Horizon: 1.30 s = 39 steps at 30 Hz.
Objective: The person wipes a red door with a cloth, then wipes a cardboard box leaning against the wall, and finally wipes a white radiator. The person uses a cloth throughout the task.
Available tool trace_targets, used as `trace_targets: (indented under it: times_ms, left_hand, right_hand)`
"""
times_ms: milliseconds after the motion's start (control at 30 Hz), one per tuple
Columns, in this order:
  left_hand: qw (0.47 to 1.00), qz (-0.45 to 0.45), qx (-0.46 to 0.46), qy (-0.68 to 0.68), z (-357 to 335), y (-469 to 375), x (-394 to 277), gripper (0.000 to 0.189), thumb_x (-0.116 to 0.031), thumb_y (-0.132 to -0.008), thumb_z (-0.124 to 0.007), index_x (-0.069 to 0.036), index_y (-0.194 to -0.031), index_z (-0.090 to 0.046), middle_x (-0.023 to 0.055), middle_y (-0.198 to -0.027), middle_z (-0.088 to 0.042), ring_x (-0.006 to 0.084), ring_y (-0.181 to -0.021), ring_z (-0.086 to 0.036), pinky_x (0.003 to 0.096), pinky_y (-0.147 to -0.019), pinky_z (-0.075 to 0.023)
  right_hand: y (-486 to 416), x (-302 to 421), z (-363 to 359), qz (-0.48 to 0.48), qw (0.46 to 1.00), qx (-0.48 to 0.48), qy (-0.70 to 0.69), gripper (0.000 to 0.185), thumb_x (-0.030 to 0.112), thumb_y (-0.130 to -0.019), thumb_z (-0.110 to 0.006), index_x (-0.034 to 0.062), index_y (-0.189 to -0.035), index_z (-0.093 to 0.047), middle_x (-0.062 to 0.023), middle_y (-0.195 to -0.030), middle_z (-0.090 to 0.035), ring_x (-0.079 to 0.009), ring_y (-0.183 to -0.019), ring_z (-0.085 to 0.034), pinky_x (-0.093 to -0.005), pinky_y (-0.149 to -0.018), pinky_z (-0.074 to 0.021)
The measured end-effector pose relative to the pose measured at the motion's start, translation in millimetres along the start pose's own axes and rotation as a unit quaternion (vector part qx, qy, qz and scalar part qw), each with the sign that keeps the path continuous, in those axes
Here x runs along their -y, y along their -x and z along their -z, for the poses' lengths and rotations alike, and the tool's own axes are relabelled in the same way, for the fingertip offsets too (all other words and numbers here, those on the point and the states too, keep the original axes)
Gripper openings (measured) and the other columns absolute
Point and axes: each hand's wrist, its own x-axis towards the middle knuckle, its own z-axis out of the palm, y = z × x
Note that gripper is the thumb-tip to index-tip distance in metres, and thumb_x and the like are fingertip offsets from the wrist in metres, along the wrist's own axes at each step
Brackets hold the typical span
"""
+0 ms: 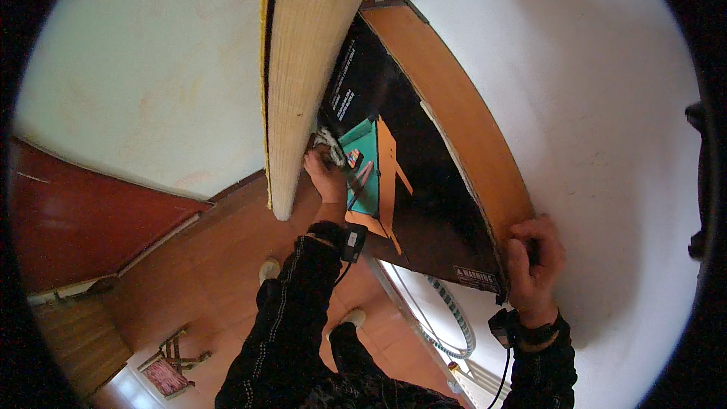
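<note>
A large black cardboard box (437, 193) stands tilted against the white wall, its front printed with a pool table and writing. Its narrow orange-brown side (463, 96) faces up and to the right. My left hand (326, 176) holds a crumpled grey-white cloth (329, 145) by the box's printed front, close to a pale wooden door edge (301, 79). The fingers partly hide the cloth. At the lower right corner of the box, my right hand (537, 267) grips the edge with thumb and curled fingers.
The door edge rises close on the left. A striped hoop (468, 329) leans below the box. On the tiled floor (227, 272) stands a small folding stool (167, 372). A red-brown panel (85, 216) and a wooden surface (79, 335) lie at far left.
</note>
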Motion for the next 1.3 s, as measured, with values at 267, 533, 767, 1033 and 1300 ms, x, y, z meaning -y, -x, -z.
trace_targets:
  times_ms: [267,533,767,1033,1300]
  left_hand:
    - [0.967,0.148,0.046,0.203,15,1,-23,0.042,0.008,-0.087,-0.052,-0.002,-0.128,-0.056,0.0151,-0.126,-0.056,0.0293,-0.121,-0.052,0.0395,-0.103,-0.0414]
    - [1.0,-0.015,0.006,0.02,-1,0,-26,0.047,0.003,-0.09,-0.051,-0.004,-0.136,-0.053,0.0203,-0.13,-0.051,0.0386,-0.124,-0.048,0.0428,-0.105,-0.0386]
    - [0.999,-0.017,0.01,-0.033,1,0,-18,0.044,0.0,-0.091,-0.05,-0.004,-0.135,-0.053,0.0238,-0.127,-0.05,0.0426,-0.118,-0.049,0.0451,-0.103,-0.0391]
    - [0.997,0.077,0.013,-0.025,3,18,58,0.041,-0.005,-0.091,-0.052,-0.005,-0.132,-0.056,0.0227,-0.128,-0.054,0.0405,-0.119,-0.051,0.0478,-0.103,-0.0402]
    - [0.802,0.03,0.306,-0.513,18,58,269,0.03,-0.017,-0.089,-0.058,-0.005,-0.115,-0.067,0.016,-0.118,-0.065,0.0336,-0.112,-0.06,0.0432,-0.095,-0.0474]
  right_hand:
    - [2,2,3,-0.018,1.0,0.0,0.007,0.012,0.008,-0.084,-0.067,0.005,-0.094,-0.061,-0.0095,-0.083,-0.058,-0.024,-0.078,-0.055,-0.0357,-0.071,-0.0438]
    - [6,7,4,-0.015,1.0,0.002,0.014,0.01,0.012,-0.086,-0.066,0.0054,-0.091,-0.06,-0.0105,-0.084,-0.059,-0.0266,-0.077,-0.054,-0.0379,-0.071,-0.0431]
    - [12,2,3,0.009,0.999,-0.008,0.035,0.013,0.016,-0.089,-0.061,0.0045,-0.093,-0.058,-0.0111,-0.084,-0.058,-0.0256,-0.076,-0.052,-0.038,-0.07,-0.0413]
    - [15,5,2,-0.011,0.999,-0.003,0.033,0.015,0.021,-0.094,-0.053,0.0066,-0.096,-0.051,-0.0034,-0.086,-0.041,-0.0148,-0.079,-0.037,-0.0303,-0.071,-0.031]
    - [22,3,2,-0.032,0.997,-0.056,0.052,0.024,0.031,-0.095,-0.053,0.0071,-0.093,-0.048,-0.0034,-0.087,-0.04,-0.0156,-0.082,-0.037,-0.0327,-0.077,-0.0308]
